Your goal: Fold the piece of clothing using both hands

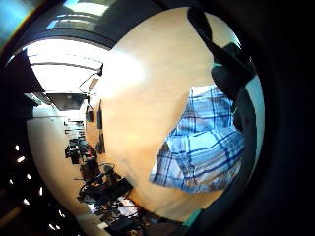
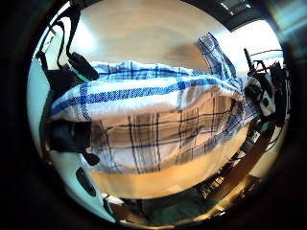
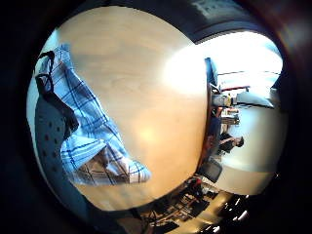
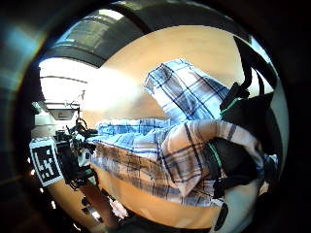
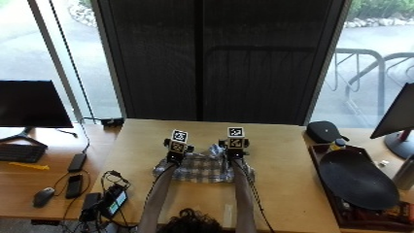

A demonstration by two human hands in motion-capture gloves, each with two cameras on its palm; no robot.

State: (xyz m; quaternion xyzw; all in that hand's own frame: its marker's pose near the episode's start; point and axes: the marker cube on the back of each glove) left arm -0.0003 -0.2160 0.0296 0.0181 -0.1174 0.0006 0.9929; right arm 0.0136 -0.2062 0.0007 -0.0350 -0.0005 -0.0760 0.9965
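A blue and white plaid piece of clothing lies bunched at the middle of the wooden table. My left hand is at its left far edge and my right hand at its right far edge. In the left thumb side palm view the clothing hangs as a raised fold, pinched by my left hand. In the right thumb side palm view the clothing wraps over the curled fingers of my right hand. A loose part of the cloth lies flat on the table beyond.
To the left stand a monitor, a keyboard, a mouse, a phone and cables. A large black dish, a black case and another monitor are on the right.
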